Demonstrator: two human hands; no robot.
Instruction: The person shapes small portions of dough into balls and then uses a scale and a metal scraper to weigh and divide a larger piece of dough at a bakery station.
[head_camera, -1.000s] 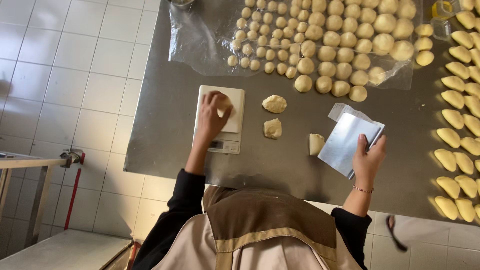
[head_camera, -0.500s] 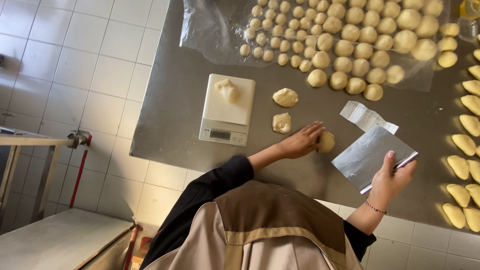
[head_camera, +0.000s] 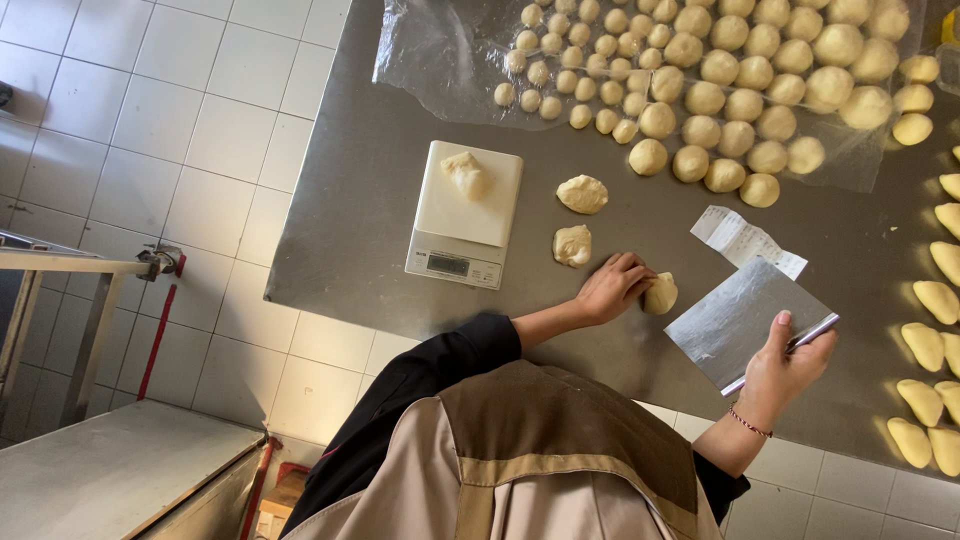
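Since half a second before, the left hand (head_camera: 612, 288) had settled against the dough piece (head_camera: 660, 293), having earlier come away from the scale (head_camera: 465, 213), where a lump of dough (head_camera: 467, 175) now sat alone on the white platform. The fingers were curled loosely around the near side of the piece, touching it but not lifting it. The right hand (head_camera: 785, 362) was closed around the handle edge of a flat metal bench scraper (head_camera: 735, 320), blade held just above the steel table (head_camera: 350, 200).

The dough piece lay near the table's front edge, between the left hand and the scraper. It was pale, small and roughly cut, blunt at one end rather than rounded. Bare steel lay open to the left of the scale, out to the table's left edge. Two more rough pieces (head_camera: 581, 194) lay just right of the scale. Beyond them a slip of paper (head_camera: 745, 240) lay on the table, and farther off a clear plastic sheet (head_camera: 430, 60) carried many rounded dough balls (head_camera: 720, 110). Oval shaped pieces (head_camera: 935, 300) lined the far right side.
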